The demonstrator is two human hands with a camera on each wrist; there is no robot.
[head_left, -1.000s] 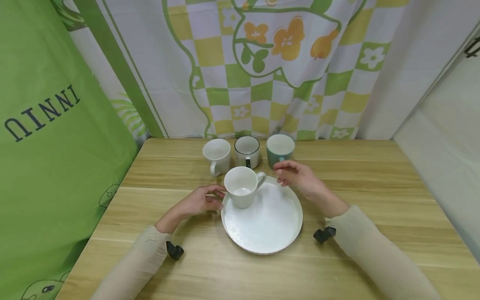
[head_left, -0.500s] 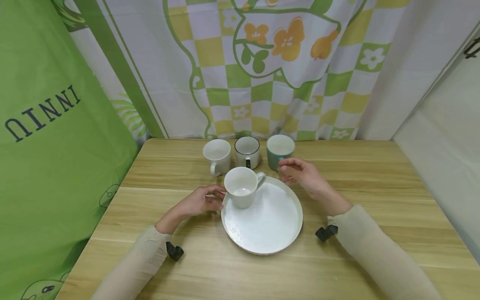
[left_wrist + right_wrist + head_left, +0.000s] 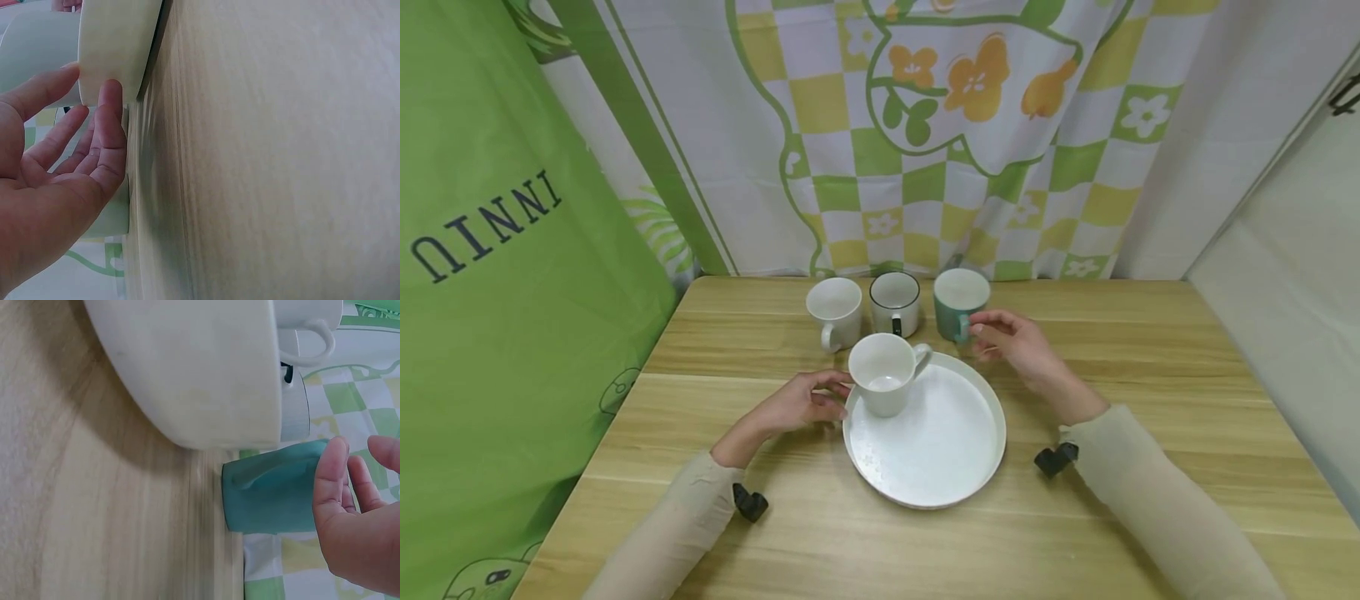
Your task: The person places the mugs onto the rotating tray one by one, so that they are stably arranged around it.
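Observation:
In the head view a round white tray (image 3: 940, 458) lies on the wooden table, with a white mug (image 3: 883, 396) standing upright at its far left side. My left hand (image 3: 797, 404) is at the tray's left rim, fingers loosely bent. The left wrist view puts its fingertips (image 3: 111, 90) against the tray's outer wall. Beyond the tray, a teal mug (image 3: 949, 317) stands with its handle toward me. My right hand (image 3: 1018, 350) is beside that handle, fingers relaxed. In the right wrist view the fingers appear close to the teal mug's rim, and I see no grip on it.
Left of the teal mug stand a white mug with a dark rim (image 3: 895, 302) and a plain white mug (image 3: 838, 312). A patterned curtain (image 3: 880, 192) hangs behind the table (image 3: 760, 517). Green cloth (image 3: 490, 333) hangs along the left.
My right hand has shifted right and slightly away from me, uncovering the teal mug's handle. The left hand, the tray and the mugs keep their places.

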